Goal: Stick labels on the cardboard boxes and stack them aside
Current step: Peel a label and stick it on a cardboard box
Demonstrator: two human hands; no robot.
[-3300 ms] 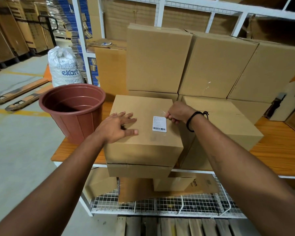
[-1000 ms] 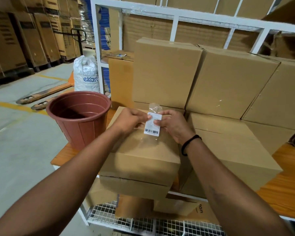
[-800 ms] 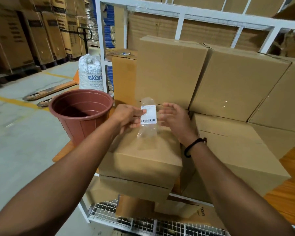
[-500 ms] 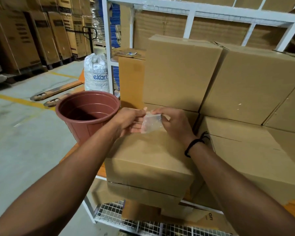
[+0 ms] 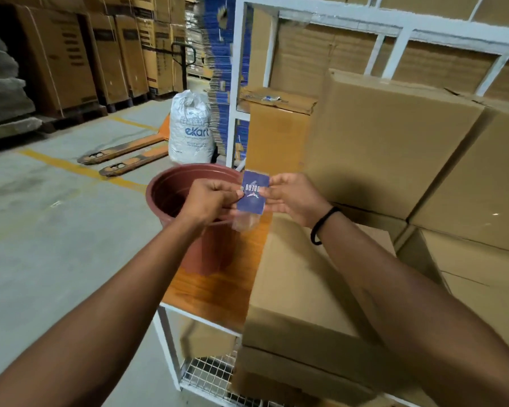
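Note:
A small label (image 5: 254, 193) in a clear plastic sleeve is held up in front of me, its blue printed side towards me. My left hand (image 5: 210, 198) pinches its left edge and my right hand (image 5: 293, 198) pinches its right edge. The label hangs above the gap between the bucket and the plain cardboard box (image 5: 300, 286) that lies on the wooden table top (image 5: 212, 289) below my right forearm. Larger cardboard boxes (image 5: 388, 142) are stacked behind it.
A brown plastic bucket (image 5: 165, 192) stands at the table's left end, partly under my left hand. A white eKart sack (image 5: 191, 133) and orange pallet-jack forks (image 5: 124, 157) lie on the concrete floor to the left. A wire shelf (image 5: 209, 374) sits under the table.
The label was lifted off the box top and turned over, so its blue side now shows instead of the barcode. Both hands moved left toward the bucket. My view swung left.

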